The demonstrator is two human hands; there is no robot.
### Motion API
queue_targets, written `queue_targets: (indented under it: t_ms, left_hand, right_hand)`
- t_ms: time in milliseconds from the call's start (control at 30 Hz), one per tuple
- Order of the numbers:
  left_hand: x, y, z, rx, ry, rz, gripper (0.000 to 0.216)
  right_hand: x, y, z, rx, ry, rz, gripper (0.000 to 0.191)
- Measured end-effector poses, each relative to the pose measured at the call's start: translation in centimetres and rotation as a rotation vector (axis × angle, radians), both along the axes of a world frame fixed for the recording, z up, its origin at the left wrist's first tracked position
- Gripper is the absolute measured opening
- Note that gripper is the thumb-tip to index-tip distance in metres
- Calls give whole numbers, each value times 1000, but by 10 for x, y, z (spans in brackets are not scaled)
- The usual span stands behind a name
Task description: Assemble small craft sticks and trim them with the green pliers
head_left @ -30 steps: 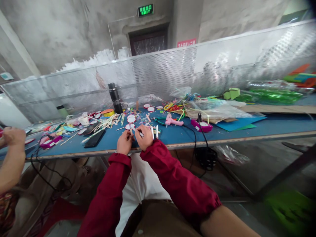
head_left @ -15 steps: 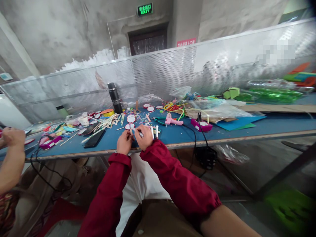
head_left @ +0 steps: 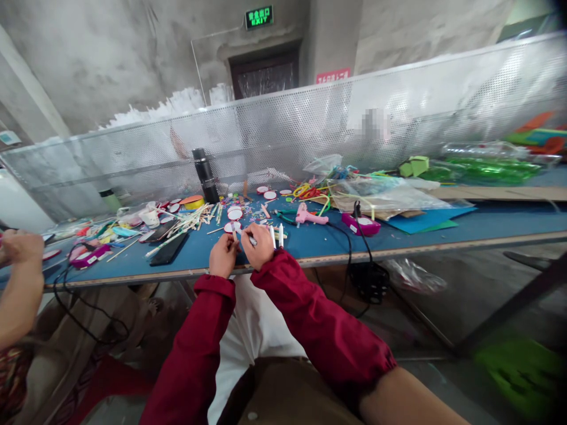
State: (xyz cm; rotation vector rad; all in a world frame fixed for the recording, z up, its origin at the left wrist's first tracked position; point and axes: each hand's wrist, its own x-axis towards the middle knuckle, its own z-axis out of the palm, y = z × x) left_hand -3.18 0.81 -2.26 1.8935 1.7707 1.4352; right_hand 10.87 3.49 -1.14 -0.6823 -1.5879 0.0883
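Observation:
My left hand (head_left: 222,256) is closed on a small pale wooden stick (head_left: 234,235) held upright near the table's front edge. My right hand (head_left: 260,248) grips a white marker pen (head_left: 253,241), and its tip end meets or nearly meets the stick; the contact is too small to make out. Just beyond both hands lies a round white disc with a red rim (head_left: 232,227), with another such disc (head_left: 234,213) behind it. Beside my right hand are two white markers (head_left: 280,236).
A pink glue gun (head_left: 310,216) and a purple device (head_left: 361,225) with cables lie to the right. At left are a dark phone (head_left: 169,250), wooden sticks (head_left: 188,225) and a black bottle (head_left: 206,176). Another person's hand (head_left: 24,248) is at the far left. A perforated metal panel (head_left: 274,136) stands behind.
The view has shifted very slightly. Both hands keep the same pose around the stick and marker pen.

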Motion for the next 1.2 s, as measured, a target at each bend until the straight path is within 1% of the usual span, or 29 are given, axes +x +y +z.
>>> queue_targets:
  t_ms: [267, 500, 867, 1200]
  left_hand:
    - [1, -1, 1, 12, 24, 16, 7]
    - [1, -1, 1, -8, 4, 15, 7]
    - [3, -2, 2, 9, -12, -3, 4]
    - [1, 0, 1, -8, -2, 5, 8]
  right_hand:
    - [0, 0, -1, -2, -8, -10, 18]
    - [1, -1, 0, -3, -19, -6, 19]
    - [1, -4, 2, 20, -40, 38, 18]
    - [1, -1, 1, 3, -5, -8, 19]
